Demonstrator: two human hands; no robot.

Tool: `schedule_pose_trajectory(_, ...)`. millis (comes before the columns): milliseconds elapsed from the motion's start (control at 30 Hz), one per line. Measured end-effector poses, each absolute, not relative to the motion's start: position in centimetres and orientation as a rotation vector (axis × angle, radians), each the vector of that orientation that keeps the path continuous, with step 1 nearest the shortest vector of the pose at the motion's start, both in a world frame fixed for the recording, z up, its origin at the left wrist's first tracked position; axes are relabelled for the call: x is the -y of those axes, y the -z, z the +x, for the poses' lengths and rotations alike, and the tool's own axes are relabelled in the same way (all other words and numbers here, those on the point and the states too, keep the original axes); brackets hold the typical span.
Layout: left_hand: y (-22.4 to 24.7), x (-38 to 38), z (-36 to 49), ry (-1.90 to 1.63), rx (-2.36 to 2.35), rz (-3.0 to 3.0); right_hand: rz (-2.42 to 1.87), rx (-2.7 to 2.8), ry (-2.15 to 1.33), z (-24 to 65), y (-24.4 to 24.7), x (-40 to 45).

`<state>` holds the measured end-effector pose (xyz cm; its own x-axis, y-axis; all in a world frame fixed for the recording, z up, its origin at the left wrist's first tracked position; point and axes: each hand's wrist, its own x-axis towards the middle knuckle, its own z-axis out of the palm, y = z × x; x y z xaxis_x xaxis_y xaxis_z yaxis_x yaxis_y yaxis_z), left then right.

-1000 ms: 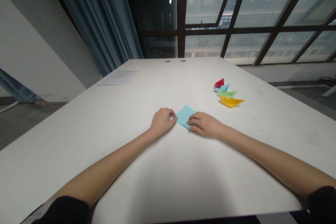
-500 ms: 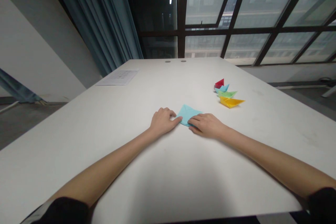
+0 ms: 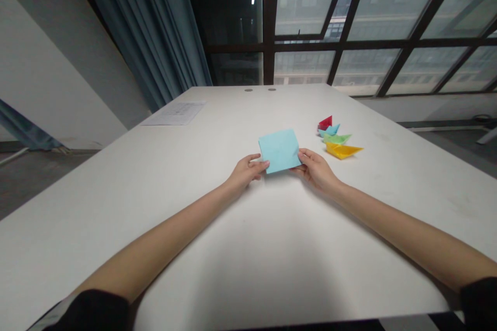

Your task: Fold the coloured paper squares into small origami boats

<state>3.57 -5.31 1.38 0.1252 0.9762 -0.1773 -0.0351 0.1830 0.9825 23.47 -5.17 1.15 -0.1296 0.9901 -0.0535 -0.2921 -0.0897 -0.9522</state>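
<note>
A light blue piece of folded paper (image 3: 279, 150) is held up between my two hands, tilted above the table. My left hand (image 3: 248, 170) pinches its lower left corner, thumb in front. At the lower right edge my right hand (image 3: 315, 168) grips it, thumb on the front and other fingers partly hidden behind. The side facing me looks flat and roughly square. Right of my right hand, a yellow paper boat (image 3: 342, 150) stands closest, with a green paper boat (image 3: 337, 139), a blue paper boat (image 3: 329, 131) and a red folded paper piece (image 3: 325, 123) behind it.
The white table (image 3: 194, 279) stretches away toward the windows. A printed sheet (image 3: 174, 114) lies at its far left, and two round grey discs (image 3: 248, 90) are near the far edge. A blue curtain (image 3: 155, 36) hangs behind the left side.
The blue paper has been lifted off the table and now shows a squarer face instead of a pointed shape. Both hands have moved to its left and right edges.
</note>
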Motion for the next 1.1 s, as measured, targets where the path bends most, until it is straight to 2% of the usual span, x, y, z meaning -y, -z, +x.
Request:
schedule_pose_trajectory(133,-1.6,5.7,3.5,-1.007,-0.936,0.984,-0.974,1.006,-1.573,23.3,-1.2,5.5)
schedule_pose_trajectory(333,-1.0,5.3,2.9,-0.893,-1.058,1.328,-1.030,1.162,-1.537,24.2,-0.9,4.4)
schedule_pose_trajectory(467,-0.7,5.1,2.6,-0.835,-1.170,1.611,-1.200,1.584,-1.304,25.1,-0.3,3.8)
schedule_pose_trajectory(600,-0.4,5.0,2.1,-0.864,-1.301,1.953,-1.321,1.983,-0.906,25.5,0.1,3.8)
schedule_pose_trajectory(767,0.4,4.6,1.4,-0.851,-1.305,2.352,-1.216,2.305,-0.416,25.8,0.4,3.7)
schedule_pose_trajectory(900,0.5,4.6,1.1,-0.773,-1.283,2.588,-1.017,2.472,-0.303,26.0,0.4,3.7)
schedule_pose_trajectory(1100,0.0,5.1,1.5,-0.708,-1.441,2.614,-1.040,2.513,-0.248,25.6,-0.5,4.6)
